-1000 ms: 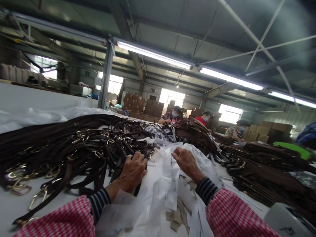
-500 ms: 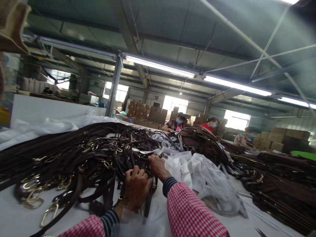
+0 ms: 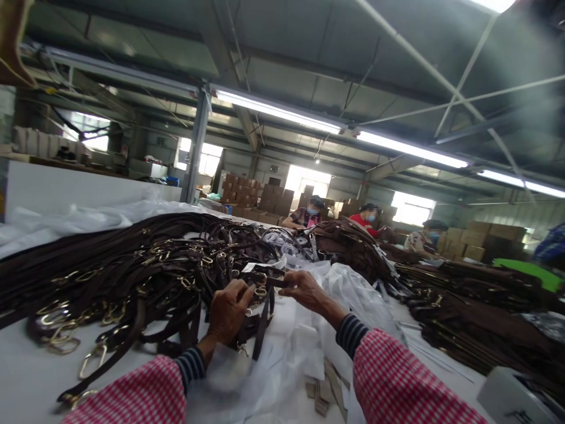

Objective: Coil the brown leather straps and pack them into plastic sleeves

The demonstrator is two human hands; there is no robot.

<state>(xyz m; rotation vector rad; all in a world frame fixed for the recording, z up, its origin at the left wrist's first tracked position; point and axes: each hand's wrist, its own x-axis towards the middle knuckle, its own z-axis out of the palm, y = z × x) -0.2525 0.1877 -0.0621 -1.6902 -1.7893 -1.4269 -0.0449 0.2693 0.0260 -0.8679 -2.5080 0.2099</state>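
Note:
My left hand is closed at the near edge of a heap of dark brown straps with gold-coloured clips. Its fingertips grip one dark brown strap whose free part hangs down over the white table. Between the thumb and fingers of my right hand the other part of this strap is pinched, just above the clear plastic. Gold metal fittings show between the two hands. A white strip lies just behind them. My left palm hides part of the strap.
Clear plastic bags lie right of my hands. Brown bags are stacked at the right, near a grey-white box-like object. Grey-brown strips lie in front. Several masked people sit beyond the table, with cartons behind.
My right hand has moved right and away from my left, drawing a strap out between them. My left hand has shifted slightly left and up. The view has turned right.

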